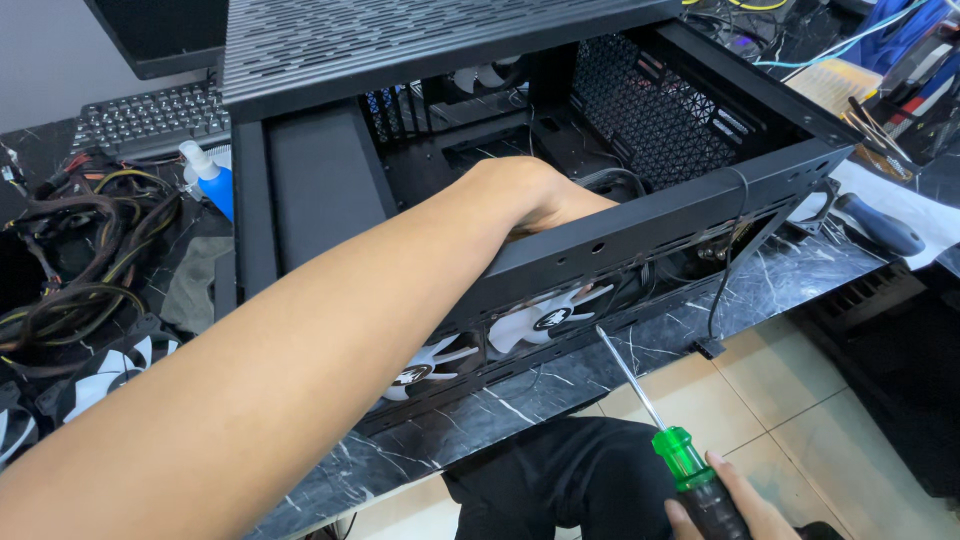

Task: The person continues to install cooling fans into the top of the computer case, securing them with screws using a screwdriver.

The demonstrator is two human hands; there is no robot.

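Over the rim of the black metal computer case (655, 215) at twelve o'clock, my left hand (530, 195) reaches inside, grip hidden. At five o'clock my right hand (735, 510) grasps a green-handled screwdriver (660, 425), tip touching the case's white fans (545, 318).

We see a computer case (640, 215) of matt black metal, with perforated mesh panels on its top and side. Our left hand (535, 195) reaches inside it. The fans (545, 318) behind its front frame look like white, slightly glossy plastic. Our right hand (725, 505) holds a screwdriver (665, 435) with a shiny metal shaft and a handle of clear green and black plastic. The table (560, 385) has a glossy black surface with white marble veins. The floor tiles (800, 410) are smooth and beige.
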